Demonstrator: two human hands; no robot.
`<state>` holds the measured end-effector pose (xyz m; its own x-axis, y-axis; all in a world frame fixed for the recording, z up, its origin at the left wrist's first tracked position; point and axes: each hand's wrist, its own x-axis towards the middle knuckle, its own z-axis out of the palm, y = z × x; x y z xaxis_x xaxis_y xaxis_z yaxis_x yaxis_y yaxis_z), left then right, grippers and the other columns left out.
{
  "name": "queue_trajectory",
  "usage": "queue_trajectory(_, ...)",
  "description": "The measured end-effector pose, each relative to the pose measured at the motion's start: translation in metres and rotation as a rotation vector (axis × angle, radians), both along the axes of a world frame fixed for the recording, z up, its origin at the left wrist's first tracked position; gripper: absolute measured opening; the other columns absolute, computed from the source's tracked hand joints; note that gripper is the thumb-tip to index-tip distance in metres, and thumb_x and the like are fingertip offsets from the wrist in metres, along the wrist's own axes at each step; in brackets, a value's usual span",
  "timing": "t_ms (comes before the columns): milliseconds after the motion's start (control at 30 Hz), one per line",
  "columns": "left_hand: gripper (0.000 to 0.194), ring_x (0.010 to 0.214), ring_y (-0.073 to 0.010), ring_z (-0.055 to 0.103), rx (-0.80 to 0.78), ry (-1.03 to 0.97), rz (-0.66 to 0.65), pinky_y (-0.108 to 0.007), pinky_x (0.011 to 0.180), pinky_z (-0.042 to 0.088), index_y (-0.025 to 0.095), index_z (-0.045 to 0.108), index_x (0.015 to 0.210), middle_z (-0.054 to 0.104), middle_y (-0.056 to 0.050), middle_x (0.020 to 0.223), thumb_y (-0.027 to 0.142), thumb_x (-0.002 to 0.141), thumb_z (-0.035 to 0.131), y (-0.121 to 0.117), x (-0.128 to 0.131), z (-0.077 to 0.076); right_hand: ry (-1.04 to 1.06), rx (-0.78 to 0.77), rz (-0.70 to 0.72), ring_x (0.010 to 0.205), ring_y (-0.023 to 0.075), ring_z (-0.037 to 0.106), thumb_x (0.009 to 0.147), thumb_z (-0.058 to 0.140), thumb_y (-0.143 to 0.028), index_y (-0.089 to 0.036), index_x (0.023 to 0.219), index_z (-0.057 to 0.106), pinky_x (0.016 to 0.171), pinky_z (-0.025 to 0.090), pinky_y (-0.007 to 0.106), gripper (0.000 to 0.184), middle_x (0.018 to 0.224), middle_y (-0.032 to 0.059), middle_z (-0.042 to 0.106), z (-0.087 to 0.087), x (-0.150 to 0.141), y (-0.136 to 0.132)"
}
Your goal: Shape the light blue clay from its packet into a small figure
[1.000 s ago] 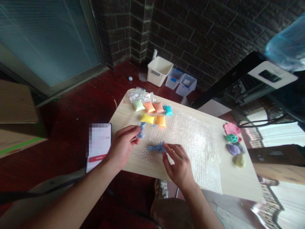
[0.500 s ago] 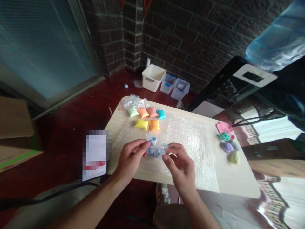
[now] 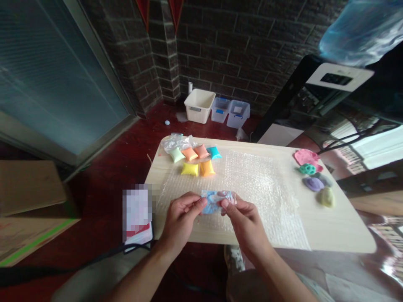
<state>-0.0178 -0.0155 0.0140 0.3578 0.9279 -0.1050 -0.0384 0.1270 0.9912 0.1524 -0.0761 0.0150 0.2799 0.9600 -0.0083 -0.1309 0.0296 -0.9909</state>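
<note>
Between my hands, above the near part of the table, is a small clear plastic bag [image 3: 213,201] with light-blue bits clinging inside. My left hand [image 3: 185,214] pinches its left edge between thumb and fingers. On its right side, my right hand [image 3: 247,216] grips the crinkled plastic in the same way. Beyond the hands lie several small pillow-shaped packets, among them a yellow packet [image 3: 189,169], an orange packet [image 3: 207,168] and a turquoise packet [image 3: 214,152]. Underneath is a sheet of bubble wrap [image 3: 261,188].
Soft moulded lumps lie at the table's right: a pink piece [image 3: 305,157], a green one [image 3: 307,169], a purple one [image 3: 313,183] and a yellowish one [image 3: 326,197]. Crumpled clear plastic [image 3: 176,142] sits at the far left corner. A white basket [image 3: 199,111] stands on the floor.
The bag is now pulled flatter and straighter between my hands, and my fingers are closer together on it. The camera view has shifted and turned slightly.
</note>
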Motion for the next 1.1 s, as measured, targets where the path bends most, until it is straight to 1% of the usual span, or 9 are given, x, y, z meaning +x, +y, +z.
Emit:
queue_trajectory(133,0.040,0.072,-0.0173,0.053,0.020,0.025,-0.086,-0.028,0.069,0.040,0.018,0.063,0.064,0.057,-0.001,0.069,0.041,0.096,0.067,0.001,-0.005,0.002,-0.018,-0.017,0.056,0.087,0.0218,0.070,0.094,0.076,-0.041,-0.026,0.084,0.083,0.073,0.057,0.035,0.018,0.096,0.0051,0.079,-0.002,0.003,-0.001)
queue_trajectory(233,0.037,0.075,-0.0181,0.054,0.030,0.036,-0.115,-0.028,0.069,0.042,0.018,0.067,0.069,0.059,-0.003,0.074,0.040,0.097,0.065,-0.001,-0.007,0.002,0.013,-0.039,0.147,0.092,0.0232,0.074,0.091,0.080,-0.042,-0.031,0.102,0.084,0.079,0.061,0.040,0.016,0.100,0.0045,0.081,0.000,0.002,-0.002)
queue_trajectory(367,0.036,0.076,-0.0189,0.057,0.035,0.034,-0.169,-0.027,0.069,0.045,0.016,0.072,0.070,0.061,-0.004,0.076,0.041,0.096,0.068,-0.002,-0.007,0.004,0.005,-0.013,0.130,0.095,0.0232,0.076,0.092,0.079,-0.039,-0.033,0.100,0.085,0.088,0.063,0.044,0.011,0.102,0.0033,0.082,0.004,0.000,-0.001)
queue_trajectory(467,0.026,0.077,-0.0190,0.061,-0.012,0.021,-0.143,-0.027,0.071,0.048,0.018,0.079,0.090,0.068,-0.005,0.079,0.042,0.095,0.070,0.000,-0.008,0.005,-0.062,0.016,0.151,0.093,0.0224,0.075,0.096,0.074,-0.034,-0.032,0.098,0.086,0.086,0.063,0.042,0.012,0.101,0.0041,0.081,0.006,0.001,0.000)
queue_trajectory(533,0.028,0.079,-0.0197,0.065,-0.046,0.014,-0.093,-0.028,0.073,0.052,0.019,0.080,0.107,0.074,-0.006,0.087,0.042,0.094,0.071,0.003,-0.009,0.005,-0.123,0.034,0.196,0.092,0.0213,0.074,0.098,0.072,-0.031,-0.032,0.099,0.085,0.086,0.062,0.041,0.013,0.099,0.0044,0.080,0.006,0.003,0.000)
queue_trajectory(567,0.029,0.080,-0.0202,0.067,-0.055,0.019,-0.082,-0.029,0.074,0.053,0.019,0.080,0.109,0.076,-0.007,0.089,0.042,0.093,0.072,0.004,-0.009,0.004,-0.152,0.044,0.213,0.091,0.0209,0.073,0.098,0.071,-0.030,-0.032,0.100,0.085,0.086,0.062,0.041,0.014,0.099,0.0044,0.079,0.006,0.003,-0.001)
queue_trajectory(733,0.026,0.076,-0.0199,0.068,-0.067,0.052,-0.121,-0.029,0.072,0.054,0.017,0.081,0.089,0.076,-0.007,0.081,0.042,0.090,0.076,0.007,-0.008,0.001,-0.249,0.067,0.221,0.089,0.0210,0.071,0.099,0.070,-0.029,-0.031,0.102,0.085,0.085,0.061,0.041,0.015,0.096,0.0049,0.077,0.005,0.004,-0.002)
queue_trajectory(933,0.022,0.074,-0.0186,0.068,-0.061,0.094,-0.145,-0.028,0.071,0.053,0.016,0.079,0.085,0.077,-0.006,0.081,0.038,0.087,0.079,0.008,-0.010,0.004,-0.199,0.039,0.170,0.087,0.0210,0.071,0.096,0.073,-0.028,-0.029,0.098,0.086,0.079,0.060,0.037,0.013,0.092,0.0051,0.077,0.005,0.003,-0.002)
queue_trajectory(1100,0.022,0.072,-0.0179,0.066,-0.060,0.104,-0.111,-0.027,0.069,0.051,0.016,0.079,0.085,0.076,-0.006,0.079,0.038,0.086,0.080,0.009,-0.012,0.002,-0.114,0.008,0.134,0.091,0.0229,0.073,0.093,0.077,-0.030,-0.031,0.097,0.087,0.081,0.061,0.040,0.011,0.098,0.0057,0.080,0.002,0.001,-0.004)
